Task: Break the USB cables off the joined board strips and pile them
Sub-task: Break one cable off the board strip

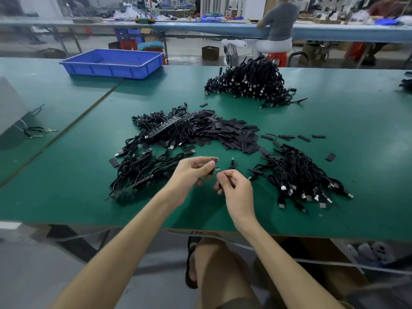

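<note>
far left on the green table (66, 197) there's a grey box (11, 112) with a couple of keys (42, 131) beside it; further back sits a blue tray (111, 63); next over, near the front edge, a front bundle (142, 166) of USB cables lies joined to a board strip (131, 188); behind it is a back bundle (156, 139) with a second strip (165, 128) lying across the top; touching that on its right is a heap of flat black tabs (231, 134), with a few strays scattered past it; dead centre, just over the table, the left hand (191, 175) has thumb and fingers curled round a small dark piece (213, 166), can't really tell what it is; right next to it the right hand (236, 188) pinches a cable end, with a little board tip (217, 170) poking up out of the fingers, nearly touching the left hand's piece; a plug end (232, 162) sticks up just behind, can't say if it's the same cable; way back there's a big far pile (249, 81) of loose cables; on the right, nearer the front, a right pile (298, 177) has its silver plugs fanned toward the table edge
</note>
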A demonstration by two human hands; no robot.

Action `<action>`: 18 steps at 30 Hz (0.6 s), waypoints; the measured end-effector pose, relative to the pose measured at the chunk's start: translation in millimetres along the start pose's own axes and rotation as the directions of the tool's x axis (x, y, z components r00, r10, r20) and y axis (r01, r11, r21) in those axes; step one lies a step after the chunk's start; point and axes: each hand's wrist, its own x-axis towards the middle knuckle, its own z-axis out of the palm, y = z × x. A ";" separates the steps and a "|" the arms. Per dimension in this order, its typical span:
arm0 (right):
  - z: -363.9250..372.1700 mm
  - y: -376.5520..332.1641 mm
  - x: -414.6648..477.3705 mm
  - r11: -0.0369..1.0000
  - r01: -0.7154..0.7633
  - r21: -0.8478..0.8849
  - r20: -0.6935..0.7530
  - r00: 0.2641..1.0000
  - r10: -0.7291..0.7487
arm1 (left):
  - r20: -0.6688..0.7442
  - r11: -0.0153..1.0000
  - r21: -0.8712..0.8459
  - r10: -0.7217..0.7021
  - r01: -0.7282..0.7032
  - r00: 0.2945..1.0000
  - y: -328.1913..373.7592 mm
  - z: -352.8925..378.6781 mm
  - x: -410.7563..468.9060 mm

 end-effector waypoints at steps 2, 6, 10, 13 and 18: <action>-0.6 -1.5 -1.5 1.000 0.004 0.020 -0.005 1.000 -0.004 | -0.019 0.987 -0.153 -0.046 0.042 0.999 -13.6 2.4 -2.8; -0.1 -3.1 -2.2 1.000 -0.002 0.021 -0.002 1.000 0.002 | -0.018 0.974 -0.226 -0.006 0.002 1.000 -22.8 3.9 -6.1; 0.0 -2.5 -3.6 0.999 0.004 -0.033 0.017 1.000 -0.003 | -0.027 0.962 -0.264 0.061 -0.066 0.998 -27.1 2.3 -11.9; 1.3 -2.5 -2.8 0.999 0.002 -0.042 0.028 1.000 -0.001 | -0.033 0.952 -0.290 0.094 -0.099 0.995 -30.3 1.9 -13.3; 0.3 0.3 -1.3 0.999 -0.001 -0.048 0.022 1.000 0.002 | 0.002 0.977 -0.151 0.155 -0.153 0.988 -32.4 0.7 -15.5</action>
